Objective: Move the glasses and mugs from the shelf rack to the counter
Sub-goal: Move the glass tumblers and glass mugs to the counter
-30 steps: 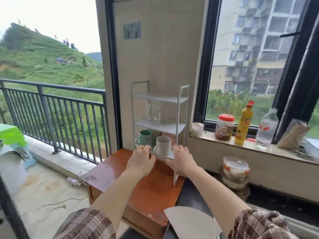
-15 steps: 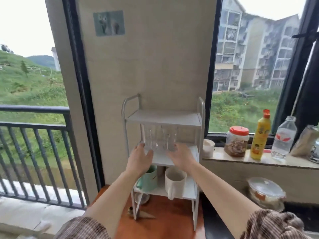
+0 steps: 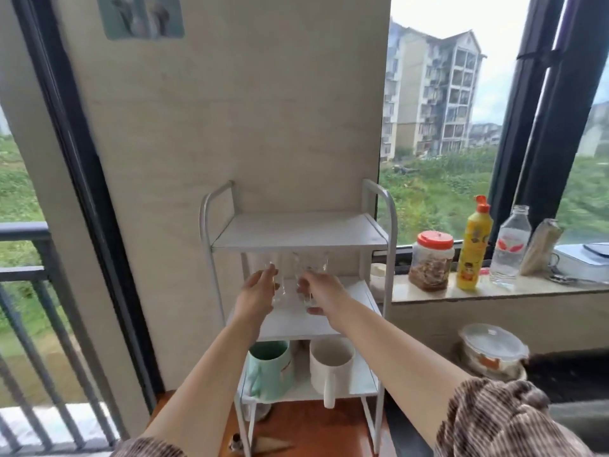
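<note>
White rack (image 3: 298,233), mint mug (image 3: 271,371), white mug (image 3: 331,366), clear glasses (image 3: 280,275).

Person, head-camera view: two bare forearms, sleeved upper arms

Left hand (image 3: 255,296) and right hand (image 3: 324,291) bare, no rings or watch visible; sleeves (image 3: 501,423) brown-and-cream, finely striped ribbed fabric, bunched above the forearms.

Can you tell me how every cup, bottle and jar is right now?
Left glass: upright, middle shelf, left hand around it.
Right glass: upright, right hand around it.
Green mug: upright, bottom shelf.
White mug: upright, empty.
Jar: lid on.
Yellow bottle: capped.
Clear bottle: no cap.
</note>
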A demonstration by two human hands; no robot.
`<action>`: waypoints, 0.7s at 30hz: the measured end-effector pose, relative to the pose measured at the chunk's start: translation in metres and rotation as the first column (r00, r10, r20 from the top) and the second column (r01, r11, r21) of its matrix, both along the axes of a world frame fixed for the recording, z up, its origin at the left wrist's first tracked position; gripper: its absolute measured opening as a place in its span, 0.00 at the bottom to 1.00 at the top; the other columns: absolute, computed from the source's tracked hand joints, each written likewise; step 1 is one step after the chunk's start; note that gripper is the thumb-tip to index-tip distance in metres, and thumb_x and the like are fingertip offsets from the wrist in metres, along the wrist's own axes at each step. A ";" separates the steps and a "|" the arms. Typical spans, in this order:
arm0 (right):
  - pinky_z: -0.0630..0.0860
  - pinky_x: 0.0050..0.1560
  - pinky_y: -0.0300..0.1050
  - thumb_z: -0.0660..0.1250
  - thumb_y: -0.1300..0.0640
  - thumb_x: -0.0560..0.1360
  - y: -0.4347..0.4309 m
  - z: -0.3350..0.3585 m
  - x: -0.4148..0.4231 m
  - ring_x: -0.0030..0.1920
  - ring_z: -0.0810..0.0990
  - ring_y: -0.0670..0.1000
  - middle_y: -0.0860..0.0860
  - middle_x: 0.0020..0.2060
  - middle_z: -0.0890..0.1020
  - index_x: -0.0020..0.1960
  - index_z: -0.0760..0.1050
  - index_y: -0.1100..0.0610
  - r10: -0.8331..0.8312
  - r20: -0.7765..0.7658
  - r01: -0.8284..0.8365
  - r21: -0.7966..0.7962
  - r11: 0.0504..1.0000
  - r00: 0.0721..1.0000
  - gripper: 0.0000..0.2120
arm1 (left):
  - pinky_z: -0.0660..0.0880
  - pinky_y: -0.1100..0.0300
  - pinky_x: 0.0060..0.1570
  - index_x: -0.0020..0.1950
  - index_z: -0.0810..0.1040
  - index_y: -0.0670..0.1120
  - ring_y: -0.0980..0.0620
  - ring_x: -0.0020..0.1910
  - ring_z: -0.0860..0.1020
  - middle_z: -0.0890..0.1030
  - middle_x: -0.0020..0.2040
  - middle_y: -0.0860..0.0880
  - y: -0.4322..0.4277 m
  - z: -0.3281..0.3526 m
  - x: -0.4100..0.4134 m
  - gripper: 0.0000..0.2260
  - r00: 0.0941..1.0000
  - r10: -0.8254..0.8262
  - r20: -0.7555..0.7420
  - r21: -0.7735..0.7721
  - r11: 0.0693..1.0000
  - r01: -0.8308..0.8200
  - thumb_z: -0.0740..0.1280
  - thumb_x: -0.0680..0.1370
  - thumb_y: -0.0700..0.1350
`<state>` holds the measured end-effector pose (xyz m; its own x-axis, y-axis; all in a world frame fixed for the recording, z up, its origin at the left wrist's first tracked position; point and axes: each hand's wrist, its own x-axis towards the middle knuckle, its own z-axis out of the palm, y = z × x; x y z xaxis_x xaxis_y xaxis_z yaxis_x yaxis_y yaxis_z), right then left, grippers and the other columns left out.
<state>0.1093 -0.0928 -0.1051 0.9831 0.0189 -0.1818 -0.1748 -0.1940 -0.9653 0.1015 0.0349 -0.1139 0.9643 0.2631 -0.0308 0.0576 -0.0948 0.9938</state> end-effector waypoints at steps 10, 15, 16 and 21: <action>0.68 0.37 0.42 0.60 0.50 0.77 -0.014 0.001 -0.012 0.33 0.70 0.48 0.49 0.30 0.73 0.34 0.74 0.55 -0.222 0.013 0.223 -0.046 0.974 0.975 0.15 | 0.68 0.47 0.62 0.49 0.79 0.48 0.41 0.60 0.72 0.78 0.50 0.47 -0.004 -0.008 -0.001 0.18 0.985 0.171 -0.010 -0.014 0.985 -0.171 0.58 0.78 0.61; 0.76 0.54 0.52 0.64 0.46 0.75 -0.033 0.004 -0.034 0.42 0.72 0.52 0.49 0.42 0.74 0.43 0.78 0.56 -0.170 -0.137 0.176 0.034 0.984 0.976 0.14 | 0.74 0.47 0.55 0.40 0.76 0.45 0.49 0.39 0.72 0.74 0.39 0.51 -0.008 -0.003 -0.015 0.16 0.986 0.170 -0.003 -0.183 0.969 -0.167 0.63 0.78 0.57; 0.77 0.55 0.54 0.65 0.44 0.75 -0.037 0.004 -0.039 0.43 0.73 0.53 0.50 0.44 0.74 0.44 0.78 0.56 -0.152 -0.164 0.168 0.089 0.982 0.975 0.14 | 0.74 0.46 0.54 0.40 0.76 0.45 0.50 0.38 0.71 0.74 0.39 0.51 -0.008 -0.002 -0.018 0.16 0.985 0.174 -0.016 -0.196 0.965 -0.174 0.64 0.77 0.58; 0.81 0.49 0.58 0.72 0.40 0.69 -0.055 0.001 -0.059 0.53 0.77 0.59 0.52 0.51 0.75 0.54 0.73 0.54 -0.138 -0.169 0.184 0.302 0.935 0.976 0.22 | 0.75 0.46 0.52 0.44 0.78 0.45 0.45 0.47 0.73 0.74 0.42 0.52 -0.007 -0.001 -0.043 0.17 0.988 0.141 -0.054 -0.252 0.956 -0.151 0.67 0.75 0.60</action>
<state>0.0503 -0.1477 -0.1043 0.9417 -0.0584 -0.3315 -0.3193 0.1569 -0.9346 0.0582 0.0284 -0.1152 0.9131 0.3799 -0.1482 0.0871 0.1733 0.9810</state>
